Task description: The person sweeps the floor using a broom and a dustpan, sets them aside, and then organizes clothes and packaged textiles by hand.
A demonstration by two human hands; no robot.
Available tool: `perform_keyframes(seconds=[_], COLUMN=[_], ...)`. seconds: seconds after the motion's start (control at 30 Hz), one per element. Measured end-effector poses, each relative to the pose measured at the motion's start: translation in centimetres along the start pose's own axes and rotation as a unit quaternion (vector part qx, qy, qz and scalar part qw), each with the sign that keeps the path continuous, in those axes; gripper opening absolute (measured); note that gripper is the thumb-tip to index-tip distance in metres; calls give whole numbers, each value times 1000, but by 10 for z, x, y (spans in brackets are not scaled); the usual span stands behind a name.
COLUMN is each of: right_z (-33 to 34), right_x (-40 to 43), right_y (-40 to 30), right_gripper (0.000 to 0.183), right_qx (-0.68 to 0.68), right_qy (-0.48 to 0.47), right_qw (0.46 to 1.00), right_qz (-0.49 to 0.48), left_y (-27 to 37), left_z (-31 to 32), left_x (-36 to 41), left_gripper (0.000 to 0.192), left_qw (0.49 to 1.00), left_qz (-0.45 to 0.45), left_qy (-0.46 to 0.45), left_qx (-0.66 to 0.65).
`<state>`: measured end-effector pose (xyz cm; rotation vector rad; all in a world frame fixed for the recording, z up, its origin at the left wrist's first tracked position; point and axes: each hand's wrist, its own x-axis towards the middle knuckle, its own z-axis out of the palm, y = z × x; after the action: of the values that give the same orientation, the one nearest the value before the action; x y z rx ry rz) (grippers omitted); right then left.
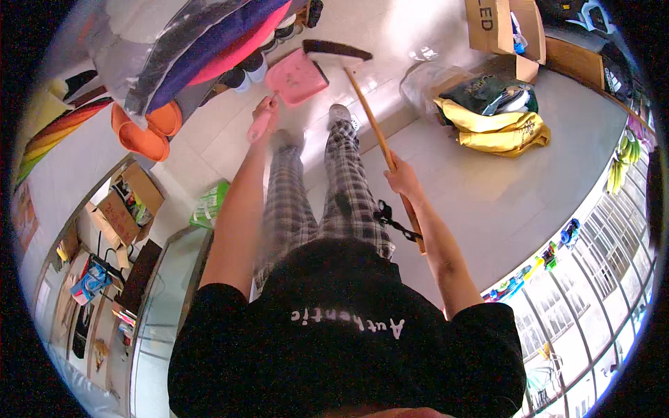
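Note:
My left hand (265, 111) is closed around the handle of a pink plastic dustpan (297, 78), whose pan lies at or just above the tiled floor. In my right hand (401, 175) is the wooden stick of a broom (373, 123), slanting up and left to a dark-bristled broom head (337, 49). The broom head is just beyond the dustpan's open edge, near its upper right corner; whether they touch is unclear. A black cord or strap (394, 220) hangs by the lower end of the stick.
Shoes (253, 64) line the left side, near orange clogs (151, 130). On the right are a yellow bag (502, 130), clear plastic and open cardboard boxes (488, 26). A green bag (210, 205) stands at lower left. A raised floor step runs along my right.

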<state>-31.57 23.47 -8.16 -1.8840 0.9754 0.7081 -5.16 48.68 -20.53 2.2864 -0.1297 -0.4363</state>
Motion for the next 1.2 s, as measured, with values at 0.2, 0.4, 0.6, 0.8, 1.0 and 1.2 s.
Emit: perform_keyframes(seconds=[0.2, 0.4, 0.6, 0.8, 1.0, 1.2], right_z=[-20, -59, -64, -28, 32, 38], right_x=[-71, -116, -93, -38, -35, -70], right_y=[-39, -58, -33, -26, -11, -45], right_gripper=[55, 51, 49, 30, 24, 17], right_qx=[-57, 54, 162, 219, 397, 466], right_qy=[-37, -101, -66, -14, -44, -152], right_qw=[998, 987, 977, 971, 904, 854], right_qz=[-18, 117, 124, 97, 152, 173], left_y=[-3, -33, -35, -38, -44, -56], left_z=[-5, -19, -37, -39, -22, -17], left_x=[-5, -14, -25, -22, -10, -9], left_gripper=[24, 22, 21, 21, 21, 18], left_qw=[999, 998, 999, 995, 997, 998], left_qz=[9, 33, 47, 57, 6, 13], left_qy=[25, 47, 11, -31, -76, -65], left_qx=[-47, 32, 12, 78, 32, -12])
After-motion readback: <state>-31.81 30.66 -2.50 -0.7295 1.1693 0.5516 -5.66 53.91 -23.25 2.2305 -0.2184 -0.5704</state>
